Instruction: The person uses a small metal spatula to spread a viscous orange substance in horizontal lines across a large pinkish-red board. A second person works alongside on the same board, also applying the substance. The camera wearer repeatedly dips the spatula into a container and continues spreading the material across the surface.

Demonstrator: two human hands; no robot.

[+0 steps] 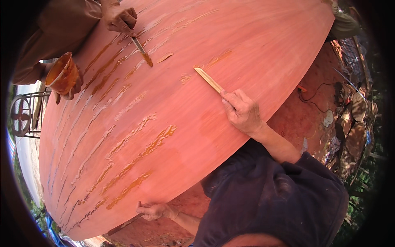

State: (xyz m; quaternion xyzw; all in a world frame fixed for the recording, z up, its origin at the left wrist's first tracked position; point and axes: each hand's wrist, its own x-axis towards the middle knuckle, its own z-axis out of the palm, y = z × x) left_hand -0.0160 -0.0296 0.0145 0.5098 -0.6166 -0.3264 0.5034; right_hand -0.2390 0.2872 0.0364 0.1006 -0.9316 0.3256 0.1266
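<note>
A broad, curved reddish wooden surface (193, 136) spreads in front of me, streaked with ridged orange-brown paste (150, 146). My right hand (243, 113) is closed around a flat wooden stick (209, 80), whose far tip touches the surface beside a thin orange smear (218, 59). Down at the near edge, my left hand (154, 210) rests with its fingers curled, and I see nothing in them. At upper left, another person's hand (119, 18) grips a narrow spatula (141, 50) with paste on its tip. That person's other hand (74, 88) holds an orange-stained tub (62, 76).
A loose sliver (165, 57) lies on the wood near the spatula. Reddish ground (300, 117) with a dark cable (314, 99) shows beyond the right edge. Assorted debris (349, 119) lies at far right. A wheel on a metal frame (20, 115) stands at far left.
</note>
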